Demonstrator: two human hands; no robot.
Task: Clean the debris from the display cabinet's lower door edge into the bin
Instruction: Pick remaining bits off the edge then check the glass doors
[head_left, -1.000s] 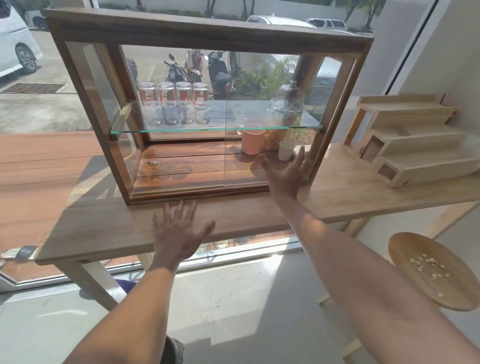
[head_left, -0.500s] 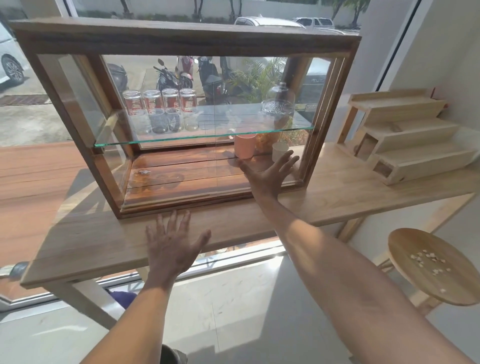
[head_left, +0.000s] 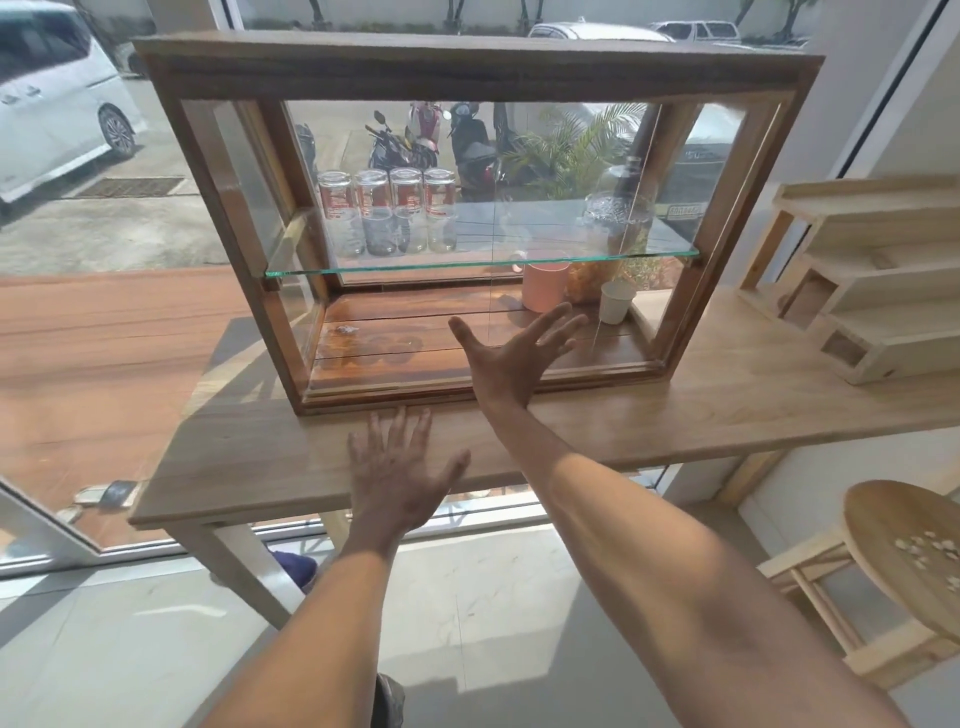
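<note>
Wooden and glass-fronted, the display cabinet (head_left: 467, 73) is sitting on the pale wooden table (head_left: 727, 405) in your head view. You are spreading your right hand (head_left: 511, 358) flat, fingers splayed and gripping nothing, against the sliding glass just above the lower door edge (head_left: 395, 392). Your left hand (head_left: 397, 478) is hovering open and empty over the table just in front of that edge. Four upturned glasses (head_left: 389, 213) are standing on the glass shelf (head_left: 467, 264); a pink cup (head_left: 544, 286) and a white cup (head_left: 616, 301) are sitting below. Pale crumbs (head_left: 927, 551) are lying on the round stool (head_left: 898, 566) to your right.
</note>
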